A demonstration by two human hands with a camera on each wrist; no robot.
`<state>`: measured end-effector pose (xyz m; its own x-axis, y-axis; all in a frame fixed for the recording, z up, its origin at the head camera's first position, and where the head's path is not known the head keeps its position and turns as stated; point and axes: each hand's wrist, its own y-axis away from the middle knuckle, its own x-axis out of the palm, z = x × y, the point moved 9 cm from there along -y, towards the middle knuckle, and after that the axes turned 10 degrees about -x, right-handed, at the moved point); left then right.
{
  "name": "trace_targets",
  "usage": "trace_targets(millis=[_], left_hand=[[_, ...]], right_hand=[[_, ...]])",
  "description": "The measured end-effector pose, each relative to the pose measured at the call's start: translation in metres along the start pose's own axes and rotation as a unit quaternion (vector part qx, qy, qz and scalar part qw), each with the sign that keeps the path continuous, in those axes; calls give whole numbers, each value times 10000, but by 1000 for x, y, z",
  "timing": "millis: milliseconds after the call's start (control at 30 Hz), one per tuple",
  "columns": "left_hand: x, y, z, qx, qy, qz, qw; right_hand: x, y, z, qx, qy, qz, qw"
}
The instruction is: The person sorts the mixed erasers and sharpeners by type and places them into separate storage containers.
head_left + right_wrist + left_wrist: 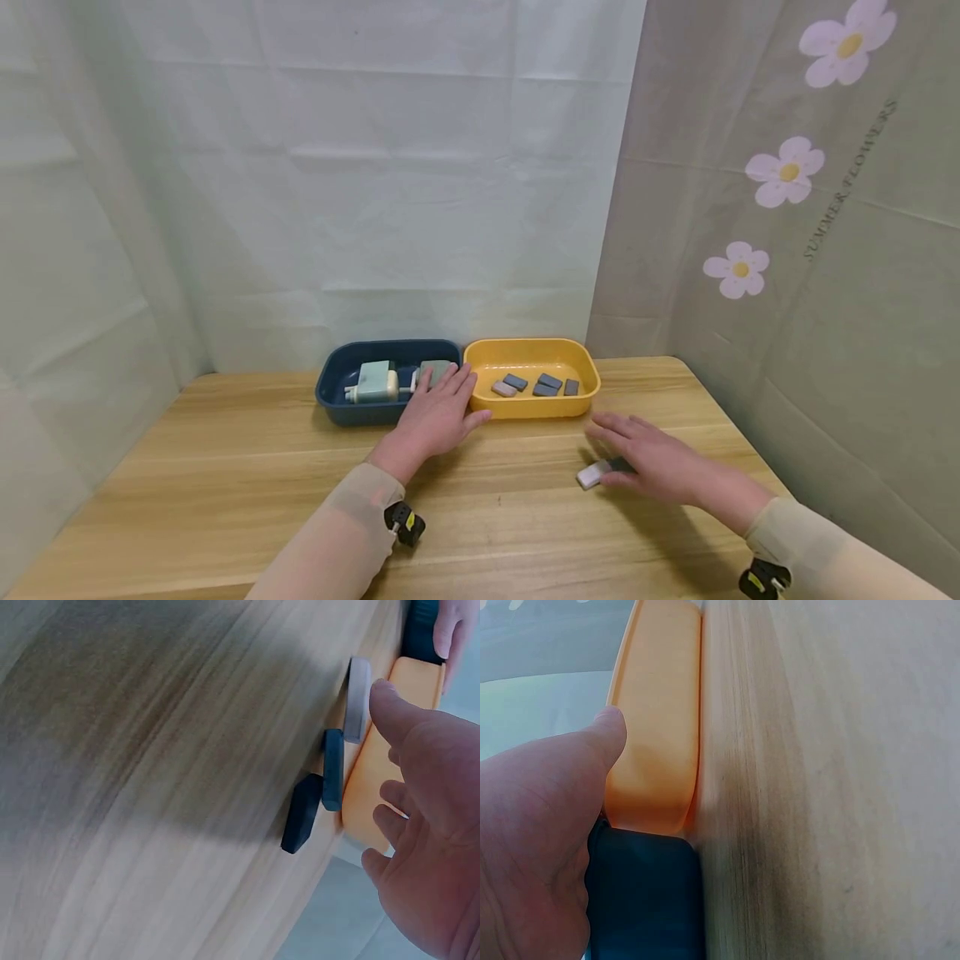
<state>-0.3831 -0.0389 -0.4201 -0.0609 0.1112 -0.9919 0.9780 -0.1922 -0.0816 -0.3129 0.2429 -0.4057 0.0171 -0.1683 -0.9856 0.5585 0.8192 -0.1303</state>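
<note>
My left hand [438, 414] is over the right end of a dark blue bin [360, 414], beside the yellow bin [536, 408]. Its fingers are extended and grip nothing visible; whether the fingertips touch a rim I cannot tell. Above the table at the right, my right hand [656, 458] has loosely spread fingers. Below it lie a whitish rectangular block [358, 700], a dark teal block [334, 770] and a darker block [302, 814], close together. In the head view the hand hides most of the dark ones. Several small blocks [550, 381] lie in the yellow bin.
Inside the blue bin lie a pale green boxy item [373, 382] with a cream end and a grey-green one [435, 367], partly behind the left hand. The bins stand side by side at the back of the wooden table [495, 533], against a hanging cloth [450, 208].
</note>
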Motion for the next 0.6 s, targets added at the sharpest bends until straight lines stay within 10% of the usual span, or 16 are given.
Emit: trace_targets(millis=[600], left_hand=[[-3, 2, -1, 98, -69, -82, 9999]], right_hand=[[12, -2, 6, -310, 80, 74, 9995]])
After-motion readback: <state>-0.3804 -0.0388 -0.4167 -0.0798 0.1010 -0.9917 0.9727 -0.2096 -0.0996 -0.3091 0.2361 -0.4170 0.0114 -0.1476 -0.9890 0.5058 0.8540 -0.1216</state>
